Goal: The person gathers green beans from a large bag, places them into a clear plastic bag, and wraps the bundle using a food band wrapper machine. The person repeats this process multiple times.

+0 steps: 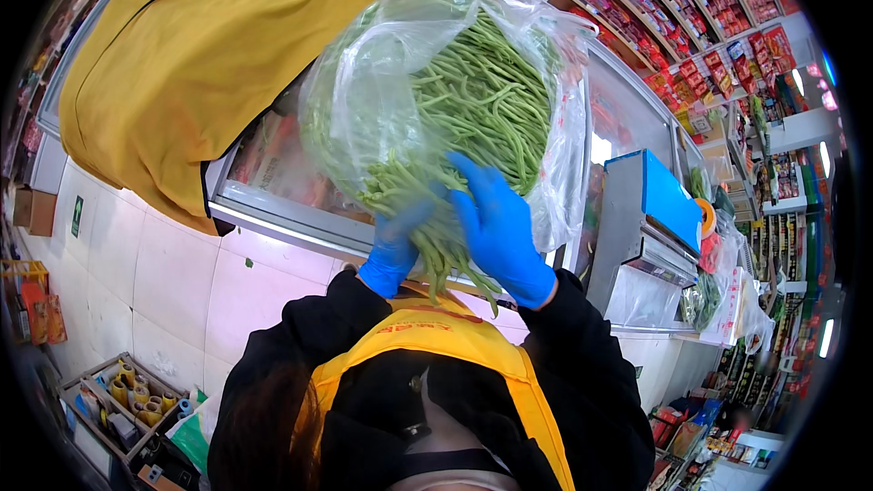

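A large clear plastic bag [372, 88] lies open in front of me, full of long green beans [484, 95]. At its near side a loose bunch of green beans [436, 252] hangs down between my hands, with its ends towards my apron. My left hand [399, 242], in a blue glove and blurred, is closed around the left side of this bunch. My right hand [498, 235], also blue-gloved, lies against the bunch from the right with fingers spread over the beans. Whether it grips any of them is hidden.
Beneath the bag is a glass-topped freezer chest [293, 218]. A mustard-yellow cloth [184, 82] covers its left part. To the right stands a wrapping machine [648, 218] with a blue panel. Snack shelves [655, 0] line the back; a divided crate [129, 395] sits lower left.
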`<state>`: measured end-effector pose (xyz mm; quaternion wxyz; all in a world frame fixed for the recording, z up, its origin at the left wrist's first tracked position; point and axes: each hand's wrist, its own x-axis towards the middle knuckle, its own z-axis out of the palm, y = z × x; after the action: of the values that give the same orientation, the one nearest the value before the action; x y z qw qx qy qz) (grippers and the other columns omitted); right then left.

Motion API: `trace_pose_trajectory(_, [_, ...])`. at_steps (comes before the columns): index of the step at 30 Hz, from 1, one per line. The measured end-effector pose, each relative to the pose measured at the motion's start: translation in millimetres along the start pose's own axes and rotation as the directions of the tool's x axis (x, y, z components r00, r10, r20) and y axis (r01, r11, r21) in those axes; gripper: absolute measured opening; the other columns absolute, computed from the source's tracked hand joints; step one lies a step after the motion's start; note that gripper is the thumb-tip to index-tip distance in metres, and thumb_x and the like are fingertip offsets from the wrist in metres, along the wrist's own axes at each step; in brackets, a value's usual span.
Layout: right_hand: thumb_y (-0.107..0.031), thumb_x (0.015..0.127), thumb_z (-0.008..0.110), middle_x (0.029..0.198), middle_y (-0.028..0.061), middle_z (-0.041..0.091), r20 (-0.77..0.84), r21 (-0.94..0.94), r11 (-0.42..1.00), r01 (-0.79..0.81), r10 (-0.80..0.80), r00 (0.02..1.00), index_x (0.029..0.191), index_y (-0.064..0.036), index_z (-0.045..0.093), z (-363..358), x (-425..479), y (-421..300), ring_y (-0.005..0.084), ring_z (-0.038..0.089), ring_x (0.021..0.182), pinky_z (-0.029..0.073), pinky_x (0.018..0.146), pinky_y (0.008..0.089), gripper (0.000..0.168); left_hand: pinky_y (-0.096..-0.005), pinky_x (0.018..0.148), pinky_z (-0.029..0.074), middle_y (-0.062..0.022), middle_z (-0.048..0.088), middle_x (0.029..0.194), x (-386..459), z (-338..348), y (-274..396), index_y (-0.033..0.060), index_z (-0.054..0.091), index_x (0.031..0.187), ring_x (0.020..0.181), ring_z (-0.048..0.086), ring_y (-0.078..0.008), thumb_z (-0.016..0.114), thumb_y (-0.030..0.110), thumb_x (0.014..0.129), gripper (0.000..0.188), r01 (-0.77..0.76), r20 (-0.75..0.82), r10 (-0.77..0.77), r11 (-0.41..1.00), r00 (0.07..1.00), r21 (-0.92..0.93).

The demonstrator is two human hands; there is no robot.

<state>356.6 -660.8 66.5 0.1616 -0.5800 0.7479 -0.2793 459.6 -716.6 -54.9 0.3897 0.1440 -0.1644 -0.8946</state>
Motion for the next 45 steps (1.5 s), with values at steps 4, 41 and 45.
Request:
trace_pose_trajectory(4, [-0.017,0.082,0.051,0.106,0.0215,0.051,0.011,-0.088,0.990,0.110,-0.109,0.994,0.125,-0.013,0.050,17.6,7.4,4.5,0.0372,0.050,0.094,0.041,0.081,0.0421,0.043,-0.0331,0.085,0.048,-0.0093,0.056,0.107,-1.1,-6.3,-0.8,0.0037,0.046,0.120,0.097,0.057,-0.0193,0.064,0.010,0.077,0.046,0.042,0.024,-0.043,0.999,0.999,0.035])
trace_pose_trajectory(41, [0.000,0.083,0.052,0.096,0.0080,0.064,0.056,0.638,0.768,0.055,-0.118,0.991,0.102,-0.004,0.065,-15.2,-11.4,49.3,0.0134,0.058,0.089,0.044,0.081,0.0246,0.024,-0.0375,0.085,0.048,-0.0162,0.057,0.109,-10.8,-10.5,14.2,-0.0026,0.049,0.116,0.096,0.059,-0.0259,0.057,0.012,0.080,0.040,0.040,-0.110,-0.033,0.997,0.993,0.063])
trace_pose_trajectory(45, [0.001,0.082,0.054,0.089,0.0051,0.061,0.177,0.613,0.783,-0.108,-0.003,0.984,0.101,-0.006,0.065,6.8,-12.5,30.7,0.0116,0.057,0.083,0.044,0.074,0.0249,0.023,-0.0349,0.085,0.049,-0.0147,0.058,0.109,-16.1,5.9,20.3,-0.0018,0.052,0.114,0.095,0.060,-0.0230,0.058,0.010,0.081,0.035,-0.006,0.019,0.004,0.995,1.000,0.102])
